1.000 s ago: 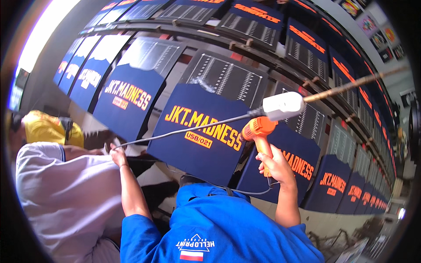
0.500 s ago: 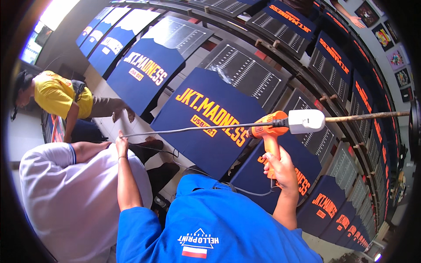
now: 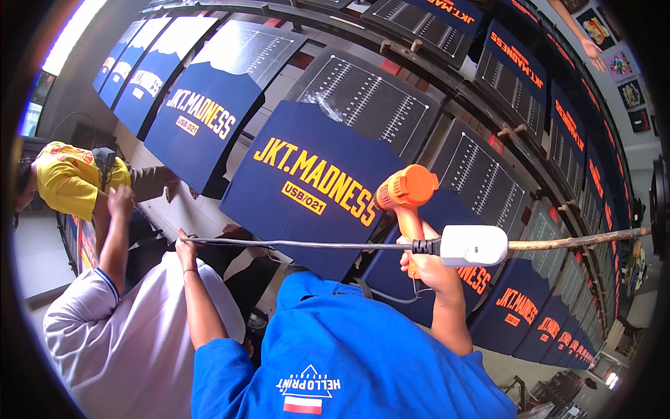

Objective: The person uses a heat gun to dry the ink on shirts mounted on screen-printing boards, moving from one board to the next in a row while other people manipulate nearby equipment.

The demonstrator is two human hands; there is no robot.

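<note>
My right hand [image 3: 434, 271] is closed round the handle of an orange hair dryer [image 3: 410, 192], held over navy fabric panels. Its nozzle points left, near the right end of the orange lettering on one navy panel [image 3: 293, 223]. A thin cord hangs from the handle's lower end. At the left, my left hand [image 3: 185, 250] is closed on a dark cable [image 3: 314, 245] stretched across the view. The cable runs to a white plastic socket [image 3: 476, 245], which hides part of my right hand. A brown stick [image 3: 579, 241] extends from the socket's other end.
Rows of navy panels lie on black printing boards [image 3: 366, 91] with white rulings, along dark metal rails [image 3: 460, 94]. A co-worker in white [image 3: 139, 342] is close on my left. Another in yellow [image 3: 70, 178] bends farther off. A person's arm [image 3: 576, 35] reaches in at upper right.
My right hand and the hair dryer have shifted left. The socket and cable now sit lower, crossing in front of my right hand. The co-worker in white has raised a hand.
</note>
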